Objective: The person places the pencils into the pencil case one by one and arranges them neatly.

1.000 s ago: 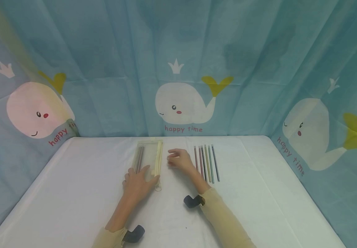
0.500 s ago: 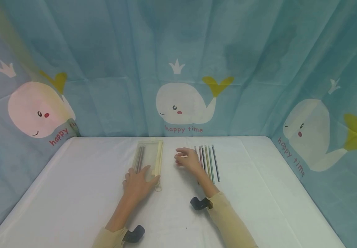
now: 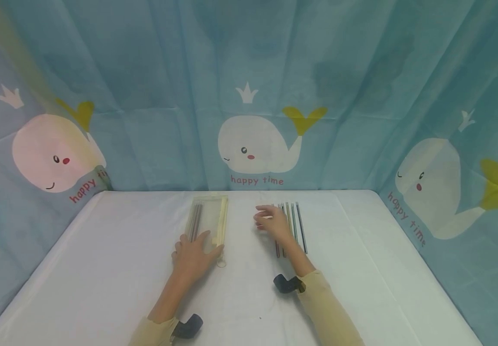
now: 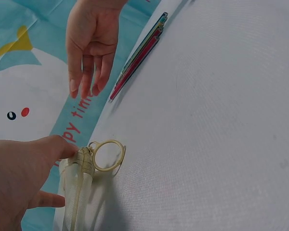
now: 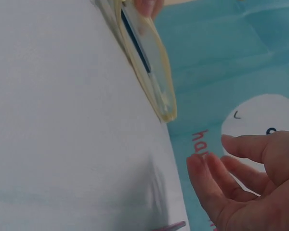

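A see-through zip pouch (image 3: 209, 217) with cream edges lies left of centre, with a few slim pencil-like sticks (image 3: 195, 221) inside it. My left hand (image 3: 192, 257) rests on its near end, fingers spread over it and the thumb at the zip side. In the left wrist view a cream ring (image 4: 109, 155) hangs from the zip end by that thumb (image 4: 62, 147). My right hand (image 3: 273, 224), holding nothing, hovers with loosely bent fingers over the left part of a row of several coloured pencil-like sticks (image 3: 299, 226), partly hiding them.
The table has a white cloth (image 3: 361, 283). Behind it and at both sides hangs a blue curtain (image 3: 167, 144) printed with whales. Each wrist carries a black camera mount (image 3: 188, 327) at the cuff of a beige sleeve (image 3: 329, 307).
My right hand has moved away from the pouch to the right, now covering more of the row of sticks. The left hand and the pouch have stayed in place.
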The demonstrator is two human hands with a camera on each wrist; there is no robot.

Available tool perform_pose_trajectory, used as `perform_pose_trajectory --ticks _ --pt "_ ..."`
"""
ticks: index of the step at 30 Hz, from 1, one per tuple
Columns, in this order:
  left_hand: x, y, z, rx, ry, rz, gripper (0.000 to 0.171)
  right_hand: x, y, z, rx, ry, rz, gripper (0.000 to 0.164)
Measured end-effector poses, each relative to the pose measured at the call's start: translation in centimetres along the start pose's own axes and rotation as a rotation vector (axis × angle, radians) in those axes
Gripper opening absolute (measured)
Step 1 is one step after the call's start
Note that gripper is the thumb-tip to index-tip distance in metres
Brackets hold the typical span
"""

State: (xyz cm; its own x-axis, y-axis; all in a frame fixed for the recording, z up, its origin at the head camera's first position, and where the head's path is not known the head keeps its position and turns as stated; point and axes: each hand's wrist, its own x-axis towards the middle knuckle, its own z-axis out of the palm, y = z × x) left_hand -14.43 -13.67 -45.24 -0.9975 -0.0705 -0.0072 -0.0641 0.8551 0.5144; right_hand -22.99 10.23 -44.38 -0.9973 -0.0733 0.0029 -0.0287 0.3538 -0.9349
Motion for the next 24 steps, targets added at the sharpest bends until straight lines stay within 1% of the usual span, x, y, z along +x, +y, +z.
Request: perform_pose_trajectory --ticks 2,5,9,17,21,24 --pt "0.0 0.0 0.0 0.002 -0.001 -0.001 0.074 0.1 0.1 -0.3 -0.022 0.019 -0.003 0.036" --pt "0.0 0.1 -0.1 0.006 -0.008 -0.007 0.074 0.3 0.2 -0.6 -0.024 0.041 0.002 0.036" --pt "-0.1 0.2 -0.2 0.007 -0.009 -0.006 0.074 0.3 0.2 -1.0 -0.028 0.068 0.029 0.038" --pt "-0.1 0.2 -0.1 -0.002 -0.016 -0.01 0.074 0.2 0.3 -1.6 -0.121 0.142 0.05 0.042" --pt "-0.1 0.1 -0.1 -0.002 -0.016 -0.008 0.074 0.3 0.6 -1.9 -0.163 0.158 0.057 0.043" --pt "-0.1 0.1 -0.2 0.004 -0.014 -0.005 0.074 0.3 0.7 -2.0 -0.186 0.153 0.063 0.044"
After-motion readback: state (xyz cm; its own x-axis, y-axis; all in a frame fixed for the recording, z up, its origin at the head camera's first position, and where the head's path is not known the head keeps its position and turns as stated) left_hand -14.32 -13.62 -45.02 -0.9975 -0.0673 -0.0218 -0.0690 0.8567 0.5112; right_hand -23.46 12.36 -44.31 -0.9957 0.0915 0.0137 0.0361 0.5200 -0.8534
